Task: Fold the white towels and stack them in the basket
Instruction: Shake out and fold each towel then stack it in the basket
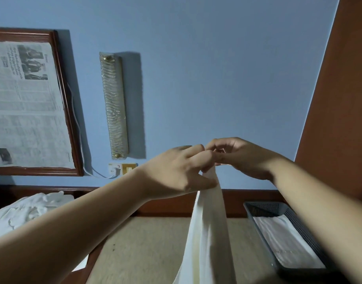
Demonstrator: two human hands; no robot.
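Note:
A white towel [208, 232] hangs straight down in front of me, gathered narrow at its top. My left hand [180, 171] pinches that top edge between thumb and curled fingers. My right hand [239, 156] meets it from the right, fingers curled at the same top edge; its grip is partly hidden behind the left hand. Low on the right stands a grey perforated basket [299, 226] with a folded white towel [286, 240] lying flat inside. A heap of unfolded white towels [28, 210] lies at the left.
A beige surface [145, 249] with a dark wooden border spreads below the hanging towel. Behind it is a blue wall with a framed newspaper [26, 103], a long glass wall lamp [114, 105] and a socket with a white cable [114, 171]. A brown panel [344, 99] rises at the right.

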